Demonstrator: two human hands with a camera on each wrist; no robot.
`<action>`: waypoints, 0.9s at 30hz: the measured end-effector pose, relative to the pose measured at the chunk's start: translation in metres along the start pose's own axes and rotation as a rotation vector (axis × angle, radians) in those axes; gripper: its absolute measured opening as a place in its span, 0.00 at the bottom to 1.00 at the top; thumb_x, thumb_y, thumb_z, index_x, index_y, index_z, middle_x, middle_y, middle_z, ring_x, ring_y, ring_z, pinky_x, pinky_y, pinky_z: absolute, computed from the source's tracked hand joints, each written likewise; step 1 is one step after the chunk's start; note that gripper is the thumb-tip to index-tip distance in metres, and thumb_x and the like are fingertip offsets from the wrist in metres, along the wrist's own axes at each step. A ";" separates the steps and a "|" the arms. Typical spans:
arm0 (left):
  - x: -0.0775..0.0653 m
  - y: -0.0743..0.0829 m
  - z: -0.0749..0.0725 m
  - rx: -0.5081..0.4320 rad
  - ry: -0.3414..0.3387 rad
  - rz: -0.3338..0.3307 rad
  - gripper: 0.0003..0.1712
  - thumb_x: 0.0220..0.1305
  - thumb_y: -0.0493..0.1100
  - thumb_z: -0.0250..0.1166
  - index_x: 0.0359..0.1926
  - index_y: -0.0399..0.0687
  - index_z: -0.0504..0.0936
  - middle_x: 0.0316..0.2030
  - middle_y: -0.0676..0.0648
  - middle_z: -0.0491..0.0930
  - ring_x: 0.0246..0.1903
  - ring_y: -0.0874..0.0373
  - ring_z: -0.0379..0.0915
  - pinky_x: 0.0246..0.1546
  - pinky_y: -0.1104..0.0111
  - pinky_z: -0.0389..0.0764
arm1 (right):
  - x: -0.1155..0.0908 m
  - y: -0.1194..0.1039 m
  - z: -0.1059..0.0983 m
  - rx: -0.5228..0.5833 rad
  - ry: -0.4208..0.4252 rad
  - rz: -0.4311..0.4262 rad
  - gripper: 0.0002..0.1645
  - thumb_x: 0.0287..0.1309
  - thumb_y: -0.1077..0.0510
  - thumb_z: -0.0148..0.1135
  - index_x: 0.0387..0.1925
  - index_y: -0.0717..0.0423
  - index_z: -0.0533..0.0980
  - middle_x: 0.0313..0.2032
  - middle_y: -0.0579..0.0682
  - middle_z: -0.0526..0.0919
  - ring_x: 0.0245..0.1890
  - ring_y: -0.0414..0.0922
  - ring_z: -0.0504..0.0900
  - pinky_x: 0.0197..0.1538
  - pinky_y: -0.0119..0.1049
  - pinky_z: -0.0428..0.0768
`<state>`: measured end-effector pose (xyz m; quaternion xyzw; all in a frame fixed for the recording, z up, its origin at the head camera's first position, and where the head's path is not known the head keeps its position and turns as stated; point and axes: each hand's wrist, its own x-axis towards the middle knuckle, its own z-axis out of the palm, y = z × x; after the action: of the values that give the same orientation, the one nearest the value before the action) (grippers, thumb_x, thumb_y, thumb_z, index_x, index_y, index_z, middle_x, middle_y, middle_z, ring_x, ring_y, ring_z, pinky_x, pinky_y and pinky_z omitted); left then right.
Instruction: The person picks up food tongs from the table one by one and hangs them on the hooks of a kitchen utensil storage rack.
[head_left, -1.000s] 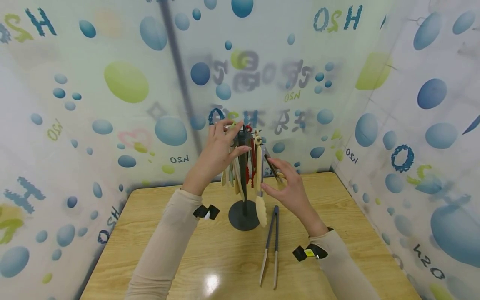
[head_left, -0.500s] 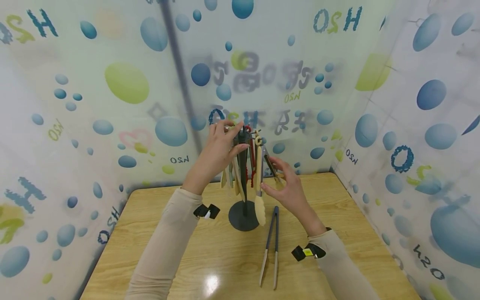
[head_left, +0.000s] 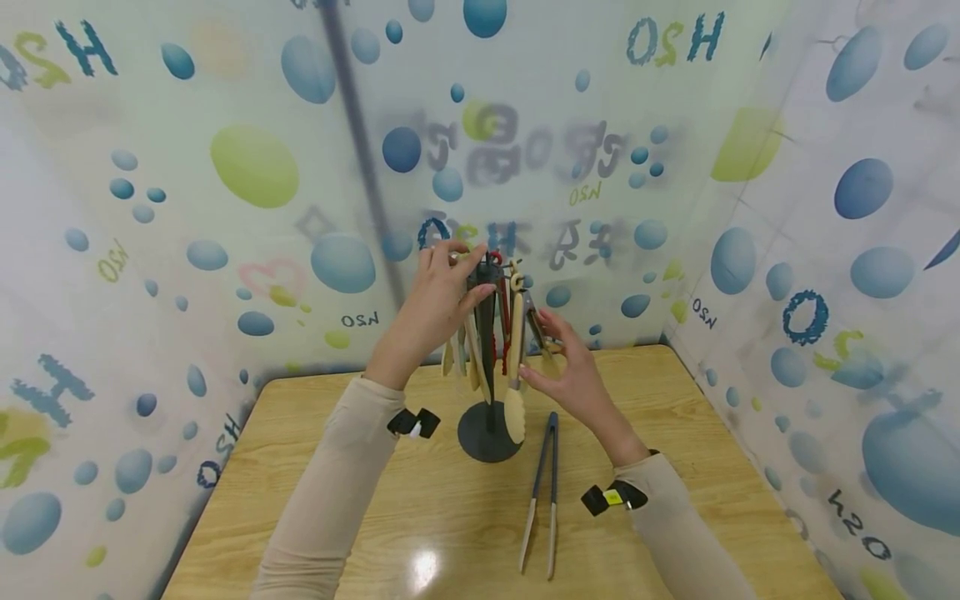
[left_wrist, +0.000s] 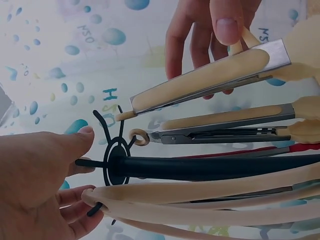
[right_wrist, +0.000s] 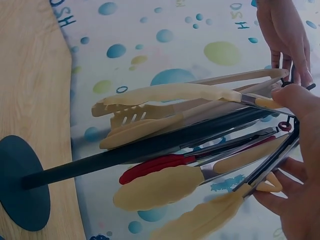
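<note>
My right hand holds cream-and-steel tongs at the right side of the black rack. In the left wrist view, the thumb lies along a steel arm of the tongs, whose pull ring is at a hook. Their arms are spread apart. My left hand grips the hooked top of the rack, its fingers around a hook and against the ring end of some beige tongs. The left fingertips are partly hidden.
Several other utensils hang on the rack, including red-tipped tongs and another cream pair. Grey-blue tongs with pale tips lie on the wooden table. A patterned curtain stands close behind and at both sides.
My right hand has shifted slightly left, and the tongs' near head has swung left toward the rack's post. My left hand stays at the rack's top.
</note>
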<state>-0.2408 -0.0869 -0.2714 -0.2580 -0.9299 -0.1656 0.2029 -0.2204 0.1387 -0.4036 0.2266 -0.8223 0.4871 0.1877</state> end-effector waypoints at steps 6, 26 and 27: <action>0.000 0.000 -0.001 -0.018 -0.015 -0.005 0.33 0.76 0.55 0.51 0.77 0.54 0.59 0.70 0.38 0.58 0.61 0.42 0.57 0.59 0.52 0.71 | 0.004 0.004 0.000 -0.005 -0.018 -0.041 0.54 0.55 0.56 0.73 0.77 0.42 0.54 0.73 0.54 0.64 0.69 0.56 0.67 0.68 0.64 0.65; 0.001 0.000 -0.002 -0.064 -0.042 -0.023 0.34 0.75 0.51 0.55 0.77 0.55 0.57 0.72 0.38 0.55 0.66 0.42 0.55 0.62 0.51 0.71 | 0.010 0.018 0.004 -0.098 -0.064 -0.108 0.56 0.57 0.50 0.71 0.78 0.35 0.48 0.74 0.50 0.62 0.70 0.53 0.67 0.67 0.60 0.69; 0.001 0.000 -0.002 -0.064 -0.041 -0.025 0.34 0.75 0.51 0.55 0.77 0.55 0.57 0.72 0.39 0.55 0.66 0.42 0.54 0.61 0.51 0.71 | 0.010 0.019 0.004 -0.100 -0.066 -0.109 0.56 0.58 0.49 0.71 0.78 0.35 0.47 0.74 0.50 0.61 0.70 0.53 0.67 0.67 0.59 0.69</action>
<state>-0.2411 -0.0870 -0.2692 -0.2564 -0.9312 -0.1926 0.1732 -0.2398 0.1409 -0.4135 0.2772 -0.8377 0.4270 0.1978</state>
